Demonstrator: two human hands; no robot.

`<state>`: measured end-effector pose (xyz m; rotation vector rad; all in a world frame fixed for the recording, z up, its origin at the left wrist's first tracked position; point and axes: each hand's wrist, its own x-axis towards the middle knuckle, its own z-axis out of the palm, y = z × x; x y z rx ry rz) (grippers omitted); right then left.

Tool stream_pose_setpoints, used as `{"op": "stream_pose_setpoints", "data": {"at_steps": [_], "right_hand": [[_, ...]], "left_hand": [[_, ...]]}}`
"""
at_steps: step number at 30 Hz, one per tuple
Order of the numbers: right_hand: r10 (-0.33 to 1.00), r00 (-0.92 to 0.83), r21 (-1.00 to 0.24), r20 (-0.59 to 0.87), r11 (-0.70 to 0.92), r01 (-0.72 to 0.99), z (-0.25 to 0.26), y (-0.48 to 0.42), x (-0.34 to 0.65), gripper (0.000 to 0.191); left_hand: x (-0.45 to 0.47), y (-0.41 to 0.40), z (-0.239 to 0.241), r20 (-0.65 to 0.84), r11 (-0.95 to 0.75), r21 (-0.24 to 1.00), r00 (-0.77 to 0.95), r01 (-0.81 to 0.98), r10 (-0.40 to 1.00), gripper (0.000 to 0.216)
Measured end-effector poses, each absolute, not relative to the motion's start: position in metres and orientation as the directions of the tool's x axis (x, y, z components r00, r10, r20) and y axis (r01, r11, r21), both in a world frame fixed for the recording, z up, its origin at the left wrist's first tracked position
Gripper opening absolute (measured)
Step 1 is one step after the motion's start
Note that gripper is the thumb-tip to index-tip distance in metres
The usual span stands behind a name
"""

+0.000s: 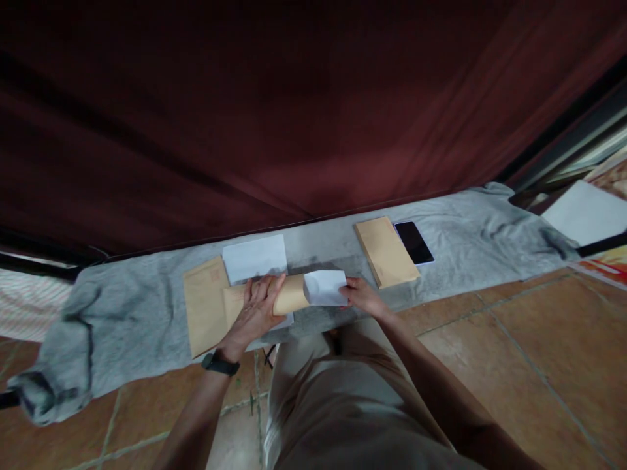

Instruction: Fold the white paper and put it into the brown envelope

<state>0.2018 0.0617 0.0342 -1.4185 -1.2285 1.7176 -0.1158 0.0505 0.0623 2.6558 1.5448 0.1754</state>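
My left hand point(261, 301), with a dark band on its wrist, grips a brown paper envelope point(292, 294) across its width, fingers over the top edge and thumb near the lower one. A folded white sheet of paper point(324, 287) sticks out of the envelope's right end, its left part hidden inside. Its outer end is pinched in my right hand point(362, 295). Behind my left hand lies a stack of white paper point(257, 256); more white paper point(283, 323) shows under the envelope. Further left rest other brown envelopes point(203, 307).
A stack of brown envelopes point(386, 251) lies to the right, beside a dark-screened phone point(414, 241). Everything rests on a narrow bench covered with a grey cloth point(142, 320). A dark red curtain point(313, 117) hangs along its far side; tiled floor point(514, 352) shows in front.
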Motion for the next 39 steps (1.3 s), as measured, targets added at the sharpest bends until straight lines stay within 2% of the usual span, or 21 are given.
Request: {"op": "stream_pose_setpoints", "data": {"at_steps": [7,14,19,22,26,29,34,37,39], "right_hand": [[0.946,-0.125,-0.950,-0.300,-0.308,-0.046,0.030,0.050,0.186,0.024],[0.977,-0.032,-0.968,-0.209,-0.202,0.146,0.023,0.042,0.168,0.020],[0.999,0.036,-0.929,-0.011,-0.023,0.370,0.023,0.040,0.153,0.017],[0.998,0.051,-0.916,0.033,0.009,0.402,0.024,0.041,0.148,0.015],[0.995,-0.011,-0.948,-0.103,-0.095,0.303,0.026,0.043,0.144,0.020],[0.978,-0.005,-0.965,-0.206,-0.203,0.164,0.025,0.045,0.146,0.021],[0.956,-0.012,-0.955,-0.292,-0.292,-0.053,0.020,0.049,0.150,0.023],[0.952,0.013,-0.940,-0.306,-0.300,-0.161,0.019,0.052,0.152,0.023],[0.951,0.052,-0.930,-0.304,-0.285,-0.231,0.020,0.055,0.153,0.022]], "left_hand": [[-0.108,0.049,0.064,0.054,-0.479,0.146,0.476,0.866,0.878,0.110],[-0.086,0.050,0.070,0.053,-0.507,0.210,0.508,0.836,0.860,0.109],[-0.075,0.053,0.068,0.050,-0.518,0.208,0.520,0.830,0.853,0.110],[-0.071,0.054,0.067,0.068,-0.537,0.203,0.536,0.819,0.842,0.110],[-0.066,0.056,0.068,0.097,-0.573,0.190,0.565,0.797,0.819,0.109],[-0.064,0.057,0.068,0.102,-0.583,0.182,0.575,0.791,0.812,0.109],[-0.066,0.059,0.066,0.084,-0.601,0.178,0.596,0.779,0.798,0.105],[-0.066,0.056,0.065,0.126,-0.573,0.222,0.560,0.789,0.819,0.100],[-0.060,0.050,0.064,0.215,-0.511,0.321,0.465,0.797,0.859,0.095]]}}
